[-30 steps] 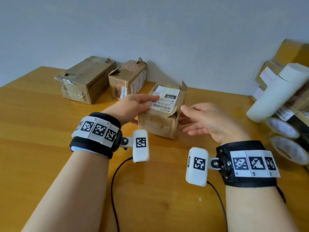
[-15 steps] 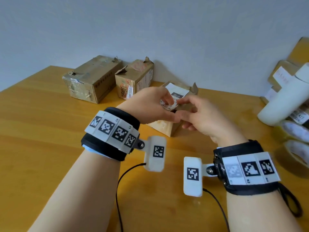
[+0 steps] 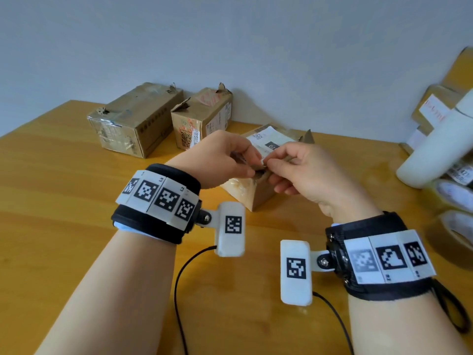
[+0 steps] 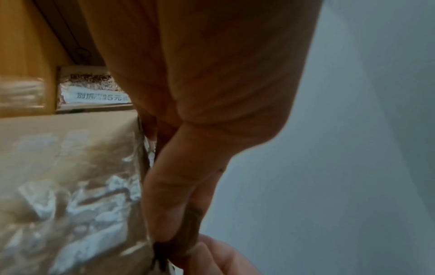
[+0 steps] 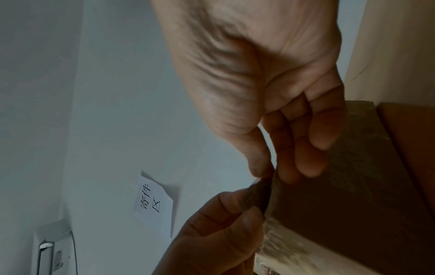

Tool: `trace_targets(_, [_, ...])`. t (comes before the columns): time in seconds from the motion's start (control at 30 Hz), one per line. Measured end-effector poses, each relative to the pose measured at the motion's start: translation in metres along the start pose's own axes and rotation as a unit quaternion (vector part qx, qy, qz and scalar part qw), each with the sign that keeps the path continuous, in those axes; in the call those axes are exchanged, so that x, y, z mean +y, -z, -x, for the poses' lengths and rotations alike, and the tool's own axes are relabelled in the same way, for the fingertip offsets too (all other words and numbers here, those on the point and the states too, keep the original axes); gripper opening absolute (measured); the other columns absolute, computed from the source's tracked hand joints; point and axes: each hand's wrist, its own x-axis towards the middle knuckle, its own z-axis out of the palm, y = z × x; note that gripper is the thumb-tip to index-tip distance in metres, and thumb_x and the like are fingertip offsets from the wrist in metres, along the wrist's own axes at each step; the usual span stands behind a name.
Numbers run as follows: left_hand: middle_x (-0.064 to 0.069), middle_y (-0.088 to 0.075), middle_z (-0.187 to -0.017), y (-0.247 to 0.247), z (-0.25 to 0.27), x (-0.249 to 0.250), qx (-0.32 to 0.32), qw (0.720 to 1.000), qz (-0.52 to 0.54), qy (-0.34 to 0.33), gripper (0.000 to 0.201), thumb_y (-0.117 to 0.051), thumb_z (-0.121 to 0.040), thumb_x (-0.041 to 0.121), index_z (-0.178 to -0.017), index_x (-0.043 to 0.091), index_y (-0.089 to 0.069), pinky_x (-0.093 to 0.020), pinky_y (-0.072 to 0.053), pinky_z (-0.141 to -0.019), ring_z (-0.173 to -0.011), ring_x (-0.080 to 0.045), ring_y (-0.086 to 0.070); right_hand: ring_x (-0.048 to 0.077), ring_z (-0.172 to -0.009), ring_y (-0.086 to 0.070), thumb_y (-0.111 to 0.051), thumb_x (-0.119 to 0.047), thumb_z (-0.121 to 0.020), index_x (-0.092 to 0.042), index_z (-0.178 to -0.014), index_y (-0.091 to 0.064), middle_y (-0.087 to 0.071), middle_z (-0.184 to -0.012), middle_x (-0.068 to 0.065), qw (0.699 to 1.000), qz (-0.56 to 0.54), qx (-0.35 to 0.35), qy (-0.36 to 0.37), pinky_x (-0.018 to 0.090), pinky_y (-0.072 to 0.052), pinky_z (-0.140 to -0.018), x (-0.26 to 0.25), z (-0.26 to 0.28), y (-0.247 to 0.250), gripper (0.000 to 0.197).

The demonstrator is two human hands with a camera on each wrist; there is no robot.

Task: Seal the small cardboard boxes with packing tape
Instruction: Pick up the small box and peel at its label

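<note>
A small cardboard box (image 3: pixel 256 198) with a white label (image 3: pixel 268 140) on top stands mid-table. My left hand (image 3: pixel 253 166) and right hand (image 3: pixel 268 168) meet at its near top edge, and each pinches the same dark cardboard flap. In the left wrist view the thumb and forefinger (image 4: pixel 169 214) nip the flap beside the box's tape-covered face (image 4: pixel 70 186). The right wrist view shows the right thumb (image 5: pixel 259 167) and fingers pinching that flap (image 5: pixel 263 189) just above the left hand (image 5: pixel 223 223). Brown tape rolls (image 3: pixel 458 242) lie at the far right.
Two more worn boxes (image 3: pixel 135 121) (image 3: pixel 202 119) stand at the back left against the wall. A white roll (image 3: pixel 435 155) and stacked cartons (image 3: pixel 435 108) crowd the right edge. Wrist-camera cables (image 3: pixel 179 290) trail over the wooden table (image 3: pixel 64 201).
My left hand has left the label and my right hand has come in from beside the box. Both now pinch the flap at the near top edge.
</note>
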Motion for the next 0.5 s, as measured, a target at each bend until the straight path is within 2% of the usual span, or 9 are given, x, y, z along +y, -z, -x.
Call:
trace_targets(0.13, [0.018,-0.068,-0.110,0.0028,0.0008,-0.0019,-0.023,1.000,0.000,0.000,0.014,-0.070,-0.088,0.011,-0.087,0.024,-0.075,-0.016,-0.045,-0.083,-0.094,0.005,-0.062,0.015,-0.065,-0.070,-0.071,-0.020,-0.095,-0.025,-0.089,-0.074,-0.076,-0.073,-0.001,1.000,-0.008,-0.013,-0.005,0.032,-0.054,-0.064,-0.0008,0.0002,0.0001,0.008])
trace_targets(0.23, [0.015,-0.070,-0.109,0.0028,0.0010,-0.0033,-0.026,0.999,0.028,0.006,0.012,-0.067,-0.090,0.027,-0.081,0.027,-0.076,-0.029,-0.045,-0.091,-0.103,-0.005,-0.063,0.014,-0.065,-0.070,-0.073,-0.020,-0.094,-0.025,-0.089,-0.074,-0.076,-0.073,-0.002,1.000,0.000,-0.010,-0.007,0.032,-0.055,-0.064,-0.0009,0.0000,-0.0011,0.008])
trace_targets(0.3, [0.011,-0.072,-0.104,-0.0006,-0.0004,-0.0037,-0.009,0.999,0.038,0.002,0.018,-0.067,-0.089,0.038,-0.076,0.029,-0.075,-0.035,-0.048,-0.091,-0.100,-0.008,-0.065,0.013,-0.063,-0.069,-0.073,-0.020,-0.093,-0.025,-0.090,-0.074,-0.076,-0.073,-0.002,1.000,0.004,-0.011,-0.010,0.031,-0.054,-0.062,-0.0010,0.0002,-0.0022,0.006])
trace_targets(0.37, [0.010,-0.071,-0.100,-0.0045,-0.0027,-0.0039,0.017,0.999,0.031,-0.006,0.025,-0.068,-0.090,0.033,-0.068,0.022,-0.069,-0.027,-0.047,-0.083,-0.092,-0.005,-0.065,0.013,-0.062,-0.069,-0.074,-0.020,-0.093,-0.025,-0.091,-0.073,-0.076,-0.073,-0.002,1.000,0.004,-0.014,-0.013,0.030,-0.053,-0.062,-0.0012,0.0004,-0.0030,0.005])
trace_targets(0.43, [0.012,-0.069,-0.102,-0.0058,-0.0041,-0.0035,0.022,1.000,0.003,-0.009,0.023,-0.070,-0.090,0.027,-0.071,0.014,-0.067,-0.019,-0.045,-0.078,-0.089,-0.001,-0.063,0.013,-0.062,-0.069,-0.072,-0.019,-0.094,-0.024,-0.092,-0.073,-0.076,-0.073,0.000,1.000,0.001,-0.020,-0.015,0.030,-0.053,-0.061,-0.0010,0.0011,-0.0034,0.005])
trace_targets(0.5, [0.014,-0.067,-0.105,-0.0046,-0.0035,-0.0031,0.007,1.000,-0.020,-0.006,0.014,-0.073,-0.088,0.024,-0.078,0.015,-0.071,-0.010,-0.044,-0.075,-0.091,0.004,-0.061,0.014,-0.063,-0.069,-0.069,-0.019,-0.097,-0.023,-0.093,-0.073,-0.076,-0.074,0.001,1.000,-0.007,-0.026,-0.015,0.030,-0.052,-0.061,-0.0009,0.0017,-0.0034,0.007])
